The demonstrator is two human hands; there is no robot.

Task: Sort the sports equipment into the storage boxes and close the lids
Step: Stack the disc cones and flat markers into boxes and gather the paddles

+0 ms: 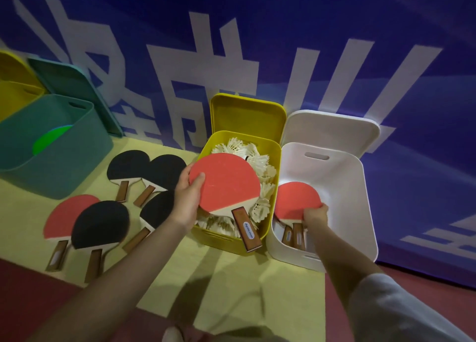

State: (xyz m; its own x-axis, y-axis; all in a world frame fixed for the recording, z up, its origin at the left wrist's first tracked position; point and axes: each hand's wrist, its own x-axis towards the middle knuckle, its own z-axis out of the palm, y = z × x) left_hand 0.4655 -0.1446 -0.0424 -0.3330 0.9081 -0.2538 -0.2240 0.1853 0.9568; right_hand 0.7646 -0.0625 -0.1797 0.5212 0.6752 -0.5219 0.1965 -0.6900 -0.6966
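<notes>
left hand (186,200) holds round red table tennis paddle (224,184) over yellow plastic box (273,187) of white shuttlecocks (260,161) | handle label unreadable | right hand (315,215) grips another red paddle (296,200) inside white plastic box (345,187)

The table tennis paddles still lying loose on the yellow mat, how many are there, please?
5, all left of the yellow box: two black at the back, one black by the left forearm, one red and one black nearest. None seems hidden.
</notes>
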